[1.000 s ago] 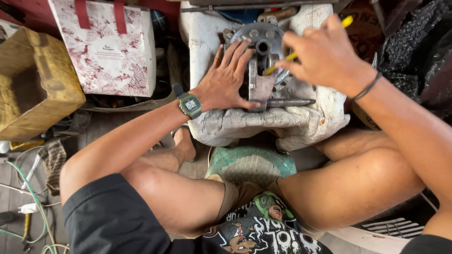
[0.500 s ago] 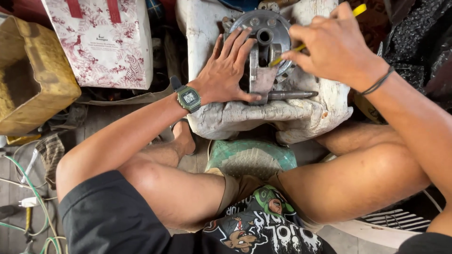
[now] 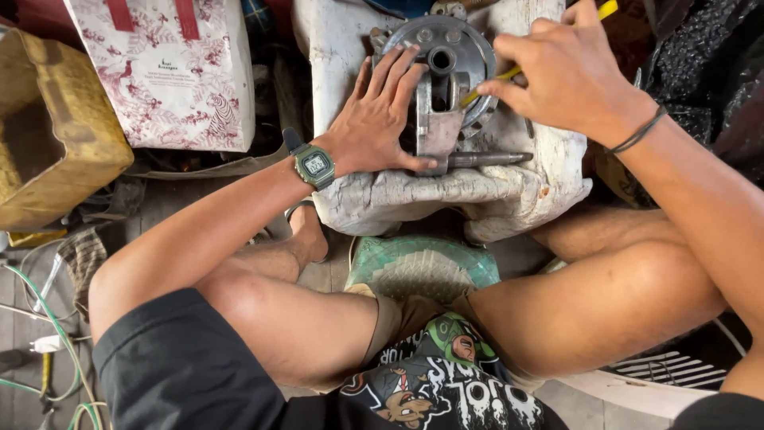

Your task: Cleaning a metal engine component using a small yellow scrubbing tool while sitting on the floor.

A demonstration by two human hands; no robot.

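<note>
Right hand pinches a yellow-handled tool, tip at the metal housing just left of the grip. Left hand lies flat, open, bracing it on the white block. Advice: keep pressing down, tool steady.

Bare arms and bare knees here, no gloves on either hand. There's a chunky olive-green digital watch with a square face on the left wrist, around 9 o'clock in the shot. A thin dark cord bracelet is on the right wrist at 2 o'clock. Black short-sleeve tee with cartoon graphic print at 6 o'clock, plus khaki shorts.
</note>
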